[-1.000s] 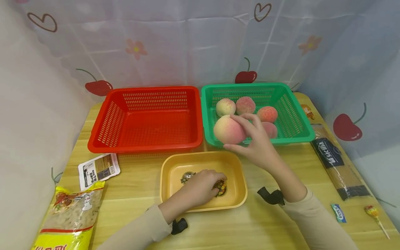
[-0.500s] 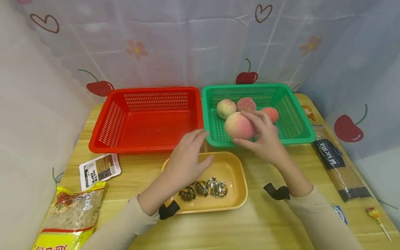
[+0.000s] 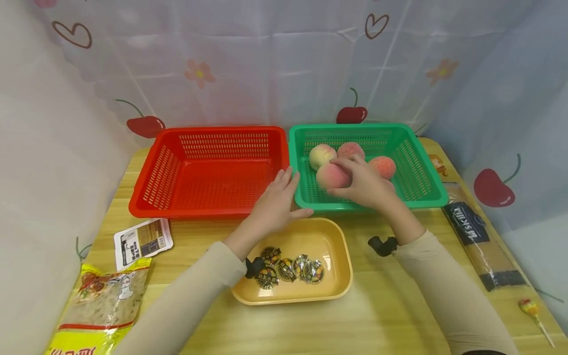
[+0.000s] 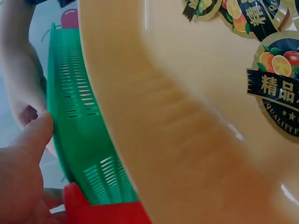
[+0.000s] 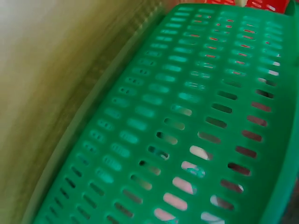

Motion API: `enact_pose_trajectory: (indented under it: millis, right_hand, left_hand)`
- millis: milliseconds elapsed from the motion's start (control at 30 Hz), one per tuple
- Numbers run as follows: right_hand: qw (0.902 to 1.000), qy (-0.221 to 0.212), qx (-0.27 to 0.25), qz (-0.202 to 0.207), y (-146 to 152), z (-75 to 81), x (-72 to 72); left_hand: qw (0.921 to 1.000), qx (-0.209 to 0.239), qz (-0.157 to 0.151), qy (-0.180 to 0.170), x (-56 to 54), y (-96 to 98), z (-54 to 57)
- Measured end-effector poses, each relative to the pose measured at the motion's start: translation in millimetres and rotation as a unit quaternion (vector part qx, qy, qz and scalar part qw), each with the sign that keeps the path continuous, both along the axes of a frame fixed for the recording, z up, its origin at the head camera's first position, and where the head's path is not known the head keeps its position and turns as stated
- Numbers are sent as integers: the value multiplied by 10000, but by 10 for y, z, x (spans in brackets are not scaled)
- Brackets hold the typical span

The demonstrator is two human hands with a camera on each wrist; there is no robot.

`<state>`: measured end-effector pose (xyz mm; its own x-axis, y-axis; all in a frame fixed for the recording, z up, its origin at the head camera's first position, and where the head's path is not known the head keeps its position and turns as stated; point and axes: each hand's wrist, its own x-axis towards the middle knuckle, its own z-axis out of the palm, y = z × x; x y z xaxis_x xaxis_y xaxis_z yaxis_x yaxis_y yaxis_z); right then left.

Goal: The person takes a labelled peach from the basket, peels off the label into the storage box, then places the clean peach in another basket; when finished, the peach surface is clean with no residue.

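My right hand (image 3: pixel 366 183) grips a pink and pale yellow peach (image 3: pixel 331 176) low inside the green basket (image 3: pixel 426 170). Around it lie several other peaches (image 3: pixel 383 167), one partly hidden by the hand. In the right wrist view only the basket's slotted side (image 5: pixel 187 112) shows; the hand is out of sight. My left hand (image 3: pixel 270 207), fingers extended, is at the corner where the green basket meets the red basket (image 3: pixel 208 212). Its thumb (image 4: pixel 35 135) lies right at the green rim in the left wrist view. Below it, several round black-and-gold fruit stickers (image 3: pixel 267 277) lie in the yellow tray (image 3: pixel 339 291).
On the left of the wooden table lie a white pouch (image 3: pixel 144 241) and a yellow food bag (image 3: pixel 104 305). A dark-labelled clear pack (image 3: pixel 477 236) and a lollipop (image 3: pixel 532 313) lie on the right. Behind the baskets hangs a printed curtain (image 3: pixel 248 69).
My left hand has lifted out of the yellow tray and moved up to the baskets' adjoining corner, uncovering the stickers. My right hand has lowered the peach into the green basket.
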<state>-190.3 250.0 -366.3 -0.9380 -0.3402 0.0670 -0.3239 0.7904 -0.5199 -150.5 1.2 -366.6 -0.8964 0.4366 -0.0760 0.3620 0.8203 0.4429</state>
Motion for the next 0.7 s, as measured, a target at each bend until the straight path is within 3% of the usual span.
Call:
enact_pose_trajectory:
  millis: [233, 400, 700]
  right_hand:
    - [9952, -611, 644, 422, -59, -50, -193]
    - [9926, -606, 853, 618, -93, -80, -227]
    - [9903, -815, 979, 546, -134, -115, -238]
  left_hand:
    - [10000, -19, -59, 31, -39, 50, -58]
    - [9999, -41, -86, 59, -27, 66, -46]
    - [9995, -172, -174, 174, -17, 76, -57]
